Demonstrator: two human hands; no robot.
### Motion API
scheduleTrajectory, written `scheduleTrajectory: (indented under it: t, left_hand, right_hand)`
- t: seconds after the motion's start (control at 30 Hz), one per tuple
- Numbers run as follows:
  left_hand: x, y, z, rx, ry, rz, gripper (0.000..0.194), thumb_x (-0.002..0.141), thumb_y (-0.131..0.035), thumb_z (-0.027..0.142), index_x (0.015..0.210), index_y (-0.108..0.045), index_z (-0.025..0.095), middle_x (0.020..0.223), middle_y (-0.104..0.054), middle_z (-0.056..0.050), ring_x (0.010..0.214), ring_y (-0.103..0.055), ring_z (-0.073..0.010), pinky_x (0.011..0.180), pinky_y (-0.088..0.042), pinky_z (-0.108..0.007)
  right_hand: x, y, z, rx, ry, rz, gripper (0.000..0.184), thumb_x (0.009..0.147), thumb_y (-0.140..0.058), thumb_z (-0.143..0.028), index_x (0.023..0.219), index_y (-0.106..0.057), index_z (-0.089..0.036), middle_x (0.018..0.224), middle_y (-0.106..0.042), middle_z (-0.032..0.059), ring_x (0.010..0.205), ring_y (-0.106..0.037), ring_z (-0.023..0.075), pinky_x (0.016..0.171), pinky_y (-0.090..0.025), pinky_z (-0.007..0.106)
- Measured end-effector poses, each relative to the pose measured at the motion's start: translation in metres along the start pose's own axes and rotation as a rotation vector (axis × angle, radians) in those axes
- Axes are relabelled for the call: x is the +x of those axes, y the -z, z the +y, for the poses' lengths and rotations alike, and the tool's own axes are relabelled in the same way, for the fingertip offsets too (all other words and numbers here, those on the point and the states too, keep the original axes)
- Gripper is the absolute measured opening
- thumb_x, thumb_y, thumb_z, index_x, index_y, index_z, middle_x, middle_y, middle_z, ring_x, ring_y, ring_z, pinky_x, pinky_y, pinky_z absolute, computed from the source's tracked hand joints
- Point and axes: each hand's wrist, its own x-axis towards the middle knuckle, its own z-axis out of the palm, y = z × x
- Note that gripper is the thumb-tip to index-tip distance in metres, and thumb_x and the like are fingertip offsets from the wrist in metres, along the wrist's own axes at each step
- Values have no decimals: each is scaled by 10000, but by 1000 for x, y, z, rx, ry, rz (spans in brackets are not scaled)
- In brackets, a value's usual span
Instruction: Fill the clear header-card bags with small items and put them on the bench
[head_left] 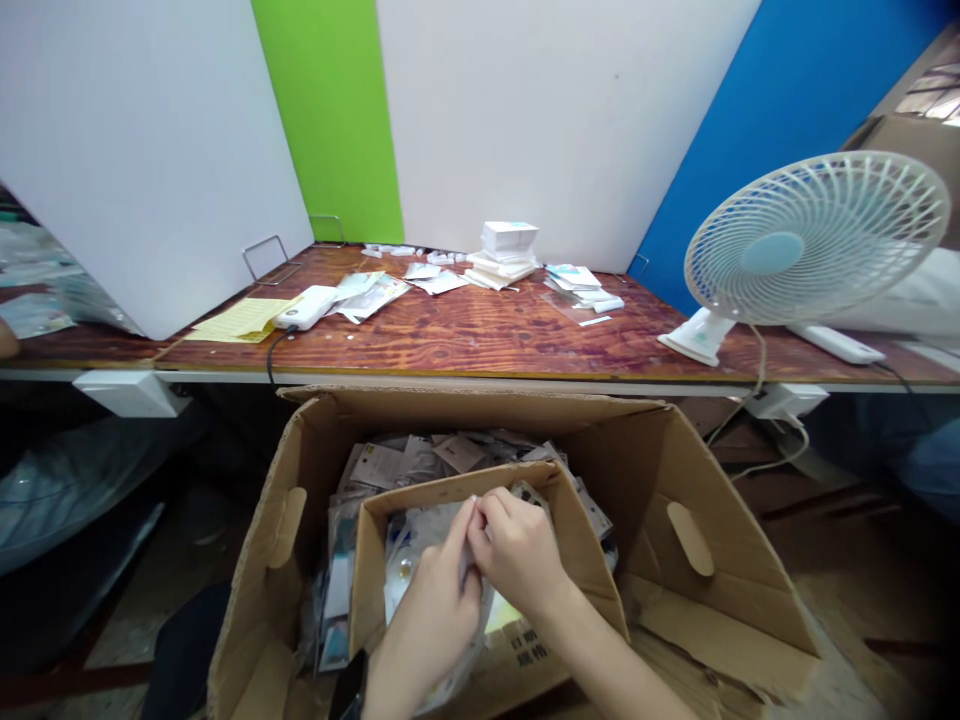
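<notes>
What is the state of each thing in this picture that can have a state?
Left hand, pinching the bag
Right hand, pinching the bag
Clear plastic bag, held inside the smaller box
Large cardboard box, open, flaps spread, filled with packets
Smaller cardboard box, open, sitting inside the large box
White desk fan, standing upright
Yellow paper, lying flat

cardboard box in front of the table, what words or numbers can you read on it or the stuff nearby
Black print on the inner cardboard box: too blurred to read.
Labels on the packets in the box: too small to read.
Yellow paper: rows of print, too small to read.
No word or number can be read for certain.
</notes>
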Motion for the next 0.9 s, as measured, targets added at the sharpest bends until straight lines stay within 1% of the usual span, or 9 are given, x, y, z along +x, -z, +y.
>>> scheduleTrajectory:
  t: [0.1, 0.2, 0.27, 0.33, 0.43, 0.5, 0.63, 0.77, 0.9]
  left_hand:
    - [3, 2, -6, -67, 15, -2, 579, 791, -387, 152, 1361, -298, 200, 1273, -522, -103, 1193, -453, -235, 982, -354, -381]
    - [8, 6, -15, -183, 28, 2, 609, 755, -444, 145, 1348, -313, 190, 1378, -400, -93, 1254, -370, -232, 1042, -277, -394]
    - [11, 11, -20, -258, 53, 49, 607, 738, -486, 152, 1326, -336, 169, 1404, -355, -100, 1278, -326, -234, 1067, -228, -384]
    - [13, 17, -23, -351, 108, 118, 580, 739, -522, 196, 1293, -355, 146, 1354, -416, -132, 1231, -392, -250, 1041, -278, -385]
    - [14, 26, -21, -501, 228, 235, 564, 727, -586, 278, 1231, -379, 130, 1170, -564, -161, 1024, -569, -268, 863, -455, -372]
    - [13, 31, -19, -605, 301, 310, 571, 695, -641, 285, 1193, -400, 144, 1063, -620, -146, 897, -626, -261, 728, -509, -344]
    - [11, 38, -17, -842, 401, 288, 517, 663, -690, 248, 1120, -463, 160, 900, -681, -122, 708, -665, -256, 553, -523, -327]
    - [9, 42, -16, -933, 409, 306, 359, 682, -683, 259, 992, -549, 138, 806, -699, -99, 697, -669, -230, 607, -531, -316]
    - [10, 39, -18, -997, 387, 317, 418, 660, -706, 293, 1013, -552, 132, 809, -703, -91, 734, -666, -236, 645, -532, -330]
  right_hand:
    - [3, 1, 1, 305, -267, -6, 158, 738, -471, -138, 621, -574, -165, 602, -583, 33, 561, -542, 155, 555, -423, 263]
    - [7, 2, 21, 588, -557, -20, 131, 721, -489, -181, 626, -577, -165, 576, -619, 29, 549, -584, 158, 536, -458, 249]
    - [7, 1, 42, 621, -650, 3, 156, 751, -447, -212, 678, -569, -148, 569, -636, 46, 527, -610, 167, 505, -479, 250]
    - [4, -2, 60, 589, -699, 36, 194, 783, -402, -245, 728, -552, -135, 591, -649, 69, 536, -631, 181, 500, -490, 261]
    - [-4, -8, 71, 502, -705, 32, 192, 794, -407, -271, 730, -545, -152, 648, -667, 76, 593, -646, 187, 546, -489, 264]
    - [-9, -13, 71, 421, -678, 3, 177, 787, -426, -263, 696, -548, -172, 649, -663, 58, 609, -634, 184, 574, -470, 261]
    - [-10, -16, 75, 201, -638, -37, 175, 769, -422, -215, 644, -539, -176, 639, -630, 70, 621, -592, 208, 608, -418, 296]
    - [-12, -16, 85, 28, -573, -117, 184, 766, -406, -171, 646, -545, -162, 688, -626, 107, 669, -588, 232, 639, -392, 315]
    - [-20, -21, 83, -34, -445, -287, 197, 719, -522, -192, 524, -534, -162, 587, -608, 105, 583, -590, 236, 577, -389, 308]
